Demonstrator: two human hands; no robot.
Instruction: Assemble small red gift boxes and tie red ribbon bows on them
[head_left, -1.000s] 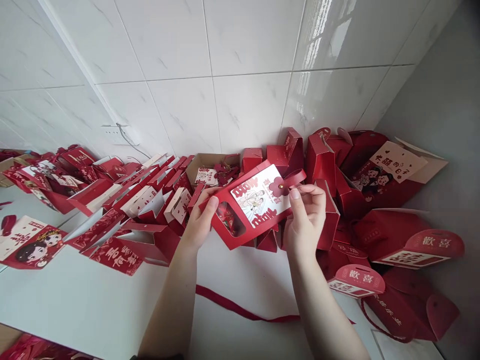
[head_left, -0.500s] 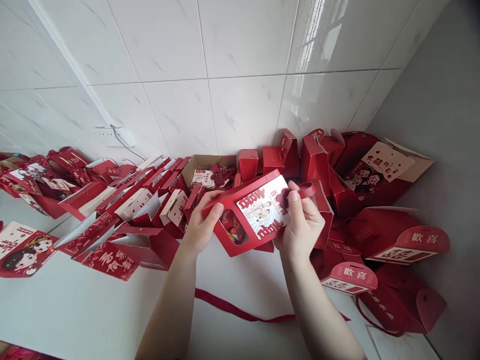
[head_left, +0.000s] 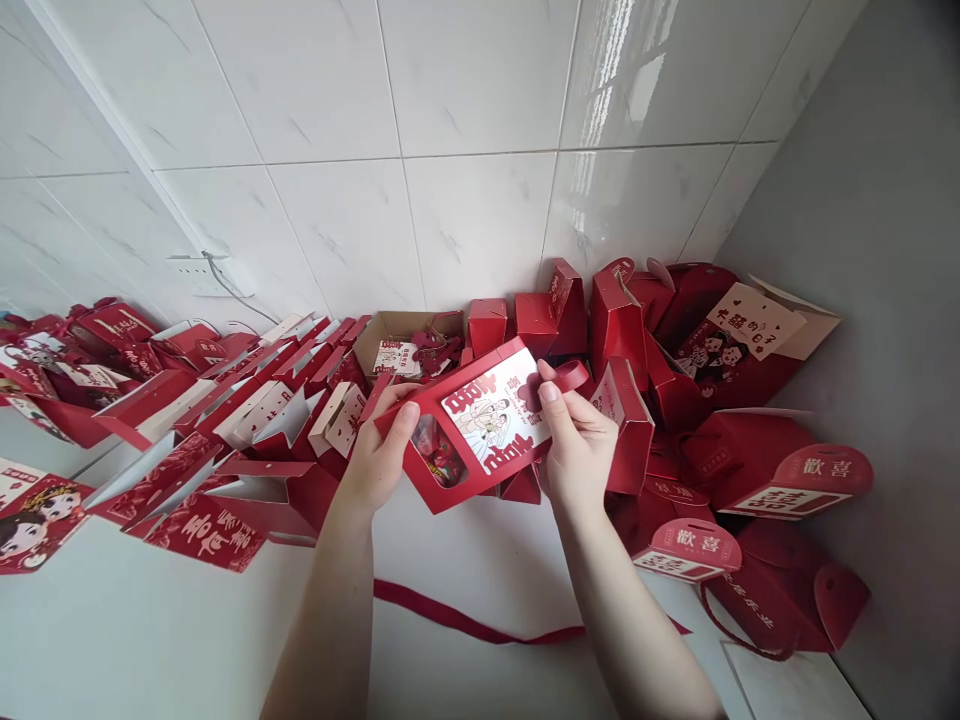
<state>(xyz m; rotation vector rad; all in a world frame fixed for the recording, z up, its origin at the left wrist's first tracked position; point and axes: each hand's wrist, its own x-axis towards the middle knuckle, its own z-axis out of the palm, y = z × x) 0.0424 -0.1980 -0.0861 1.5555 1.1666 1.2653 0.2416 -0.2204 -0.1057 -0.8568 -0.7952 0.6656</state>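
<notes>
A red gift box (head_left: 484,482) with wrapped sweets (head_left: 442,460) showing through its window is held tilted above the table. On its face lies a white card (head_left: 491,415) printed with a couple and red characters. My left hand (head_left: 381,450) grips the box's left end, thumb on the front and fingers behind. At the other end, my right hand (head_left: 581,430) pinches a red ribbon (head_left: 574,374) between thumb and forefinger, beside a dark red heart-shaped piece (head_left: 529,393). Part of the ribbon is hidden by the fingers.
A long red ribbon strip (head_left: 472,627) lies on the white table (head_left: 172,640). Open red boxes (head_left: 285,490) stand in rows on the left. A brown carton (head_left: 367,340) holds cards and tags. More red boxes (head_left: 787,465) crowd the right, by the grey wall.
The box and both hands have shifted slightly left in view, along with the whole scene. My grip on the box and ribbon looks the same.
</notes>
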